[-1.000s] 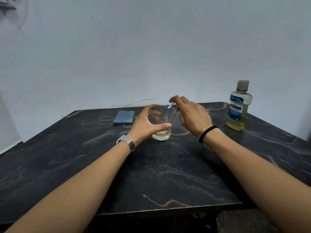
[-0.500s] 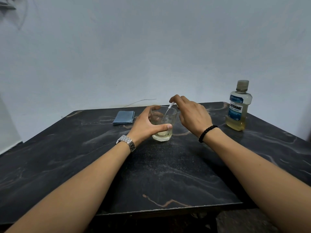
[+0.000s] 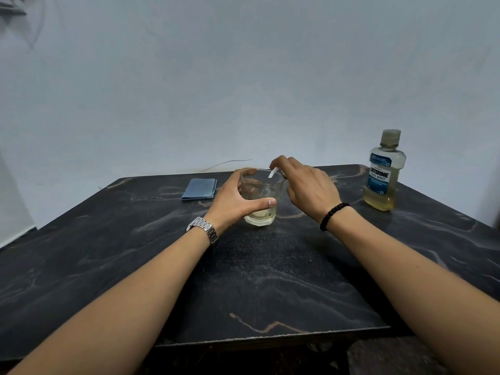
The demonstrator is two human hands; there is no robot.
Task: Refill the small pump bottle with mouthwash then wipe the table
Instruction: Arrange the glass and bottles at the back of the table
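A clear glass tumbler [image 3: 262, 196] with a little pale yellow liquid at its bottom stands mid-table. My left hand [image 3: 233, 201] grips it from the left, thumb across its front. My right hand [image 3: 307, 186] hovers at the rim and pinches a thin white tube [image 3: 272, 173] that slants down into the glass. A mouthwash bottle [image 3: 383, 174], capped and about a third full of yellow liquid, stands at the right. A folded blue cloth [image 3: 199, 188] lies at the back left. No pump bottle body is in view.
The dark marbled table [image 3: 270, 280] ends at a near edge low in the view and meets a pale wall behind. A thin wire [image 3: 227, 163] runs along the wall behind the table's far edge.
The hands and the glass have hardly moved. The white tube stays slanted in the glass, with only a slight shift of my right fingers.
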